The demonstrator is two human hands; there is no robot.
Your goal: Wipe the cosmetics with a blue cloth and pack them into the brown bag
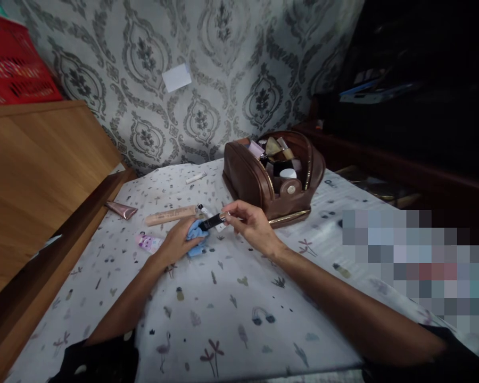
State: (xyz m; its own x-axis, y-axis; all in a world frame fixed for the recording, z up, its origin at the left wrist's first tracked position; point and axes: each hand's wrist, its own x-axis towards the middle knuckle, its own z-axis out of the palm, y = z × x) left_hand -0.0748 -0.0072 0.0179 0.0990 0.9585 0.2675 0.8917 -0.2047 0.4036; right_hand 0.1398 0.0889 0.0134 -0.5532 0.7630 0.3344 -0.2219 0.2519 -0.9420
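Observation:
My right hand (253, 226) pinches a slim black cosmetic tube (212, 222) by its shiny end. The tube's other end rests against a crumpled blue cloth (197, 249), which my left hand (179, 242) grips. Just beyond the hands lies a long beige tube (170, 215), and beside it a small white tube with a black end (204, 209), partly hidden. A pink and purple tube (147, 242) sits left of my left hand. Past my right hand stands an unzipped brown makeup bag (245, 173) full of cosmetics.
The patterned white sheet (223, 330) covers the surface. A white stick-like tube (196, 178) lies farther back, and a metallic pink tube (122, 209) near the left edge. A wooden panel (35, 175) bounds the left, with a red basket (18, 69) above it; papered wall stands behind.

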